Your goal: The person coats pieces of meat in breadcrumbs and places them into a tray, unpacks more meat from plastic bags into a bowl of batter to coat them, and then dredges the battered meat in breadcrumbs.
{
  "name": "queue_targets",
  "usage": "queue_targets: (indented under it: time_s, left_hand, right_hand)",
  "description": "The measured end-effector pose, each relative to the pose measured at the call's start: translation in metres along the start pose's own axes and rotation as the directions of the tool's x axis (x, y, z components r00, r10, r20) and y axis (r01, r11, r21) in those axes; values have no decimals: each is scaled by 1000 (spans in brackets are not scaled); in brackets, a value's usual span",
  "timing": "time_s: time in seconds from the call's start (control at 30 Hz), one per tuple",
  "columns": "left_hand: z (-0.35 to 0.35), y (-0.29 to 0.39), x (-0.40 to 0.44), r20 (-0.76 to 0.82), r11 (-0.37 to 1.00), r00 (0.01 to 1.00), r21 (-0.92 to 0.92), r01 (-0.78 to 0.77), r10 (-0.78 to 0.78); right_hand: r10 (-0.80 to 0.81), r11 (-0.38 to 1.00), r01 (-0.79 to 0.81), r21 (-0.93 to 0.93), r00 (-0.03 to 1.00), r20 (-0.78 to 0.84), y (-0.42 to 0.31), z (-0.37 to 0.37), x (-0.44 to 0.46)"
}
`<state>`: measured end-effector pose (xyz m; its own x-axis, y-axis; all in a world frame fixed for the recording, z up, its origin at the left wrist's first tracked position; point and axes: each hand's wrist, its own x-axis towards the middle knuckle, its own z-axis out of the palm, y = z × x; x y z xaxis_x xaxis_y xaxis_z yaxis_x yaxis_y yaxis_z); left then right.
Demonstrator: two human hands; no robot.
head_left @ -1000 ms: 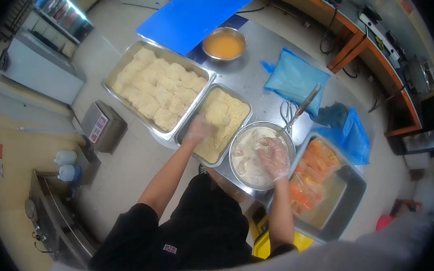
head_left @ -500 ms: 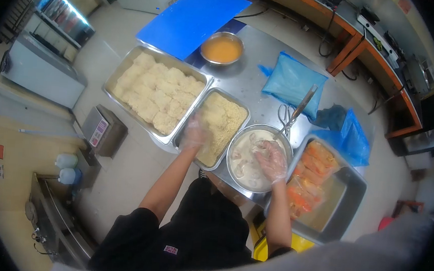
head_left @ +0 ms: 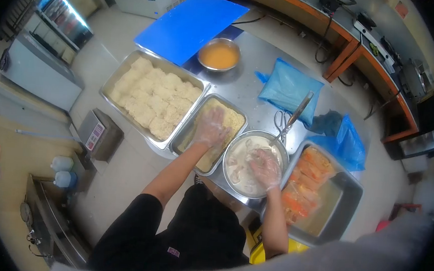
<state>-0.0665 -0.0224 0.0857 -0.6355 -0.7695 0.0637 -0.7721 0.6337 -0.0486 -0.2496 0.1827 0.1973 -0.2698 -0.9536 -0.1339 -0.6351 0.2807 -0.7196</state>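
Observation:
My left hand (head_left: 211,128), in a clear plastic glove dusted with crumbs, lies spread over the breadcrumbs (head_left: 234,120) in a small metal tray (head_left: 244,121). It presses from above; whatever is under the palm is hidden. My right hand (head_left: 266,167), gloved as well, has its curled fingertips down in the white batter (head_left: 240,168) of a round metal bowl (head_left: 229,188). Pale coated pieces sit in that batter, and what the fingers grip is hidden. Metal tongs (head_left: 298,109) lean on the bowl's far rim beside the looped handles of scissors (head_left: 280,120).
Left stands a large tray (head_left: 109,100) of crumbed pieces (head_left: 152,95). To the right, a grey tub (head_left: 356,195) holds bagged orange-pink pieces (head_left: 307,174). Farther back are a bowl of orange liquid (head_left: 219,55), a blue board (head_left: 192,25) and blue plastic bags (head_left: 291,88).
My left hand has moved from the near left edge of the crumb tray to its middle and spread over the crumbs. My right hand has shifted slightly within the batter bowl.

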Motion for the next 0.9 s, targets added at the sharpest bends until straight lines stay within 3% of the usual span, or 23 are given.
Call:
queue_targets:
  time_s: [0.1, 0.2, 0.3, 0.4, 0.5, 0.6, 0.7, 0.8, 0.9]
  left_hand:
    - [-19, 3, 5, 85, 1000, 996, -15, 19, -17]
    - [-48, 0, -20, -54, 993, 991, -7, -120, 119]
    - [-47, -20, -34, 92, 970, 975, 120, -211, 201]
    - [44, -30, -21, 7, 948, 987, 277, -157, 162]
    - [-17, -25, -22, 33, 985, 985, 38, -170, 168]
    - [-30, -43, -18, 28, 952, 973, -214, -220, 231]
    - [-69, -61, -15, 215, 870, 946, -480, -112, 241]
    - [-125, -64, -3, 584, 904, 768, -427, 14, 264]
    - [-117, -84, 6, 520, 861, 757, -496, -110, 396]
  right_hand:
    - [60, 998, -60, 8, 998, 27, -1, 3, -2]
    - [93, 996, -93, 14, 995, 36, 0, -4, -5]
    - [13, 1000, -12, 18, 1000, -22, 16, 1, 0]
    - [24, 1000, -24, 18, 1000, 2, 15, 1, -2]
    - [37, 999, -37, 13, 999, 25, 2, -6, -4]
    - [18, 999, -18, 42, 1000, -5, 0, -8, -5]
    - [-8, 998, 10, 65, 1000, -25, 9, -1, -7]
    - [-13, 996, 13, 84, 1000, -2, 6, -4, -7]
    - [-7, 998, 8, 62, 1000, -15, 4, -2, -7]
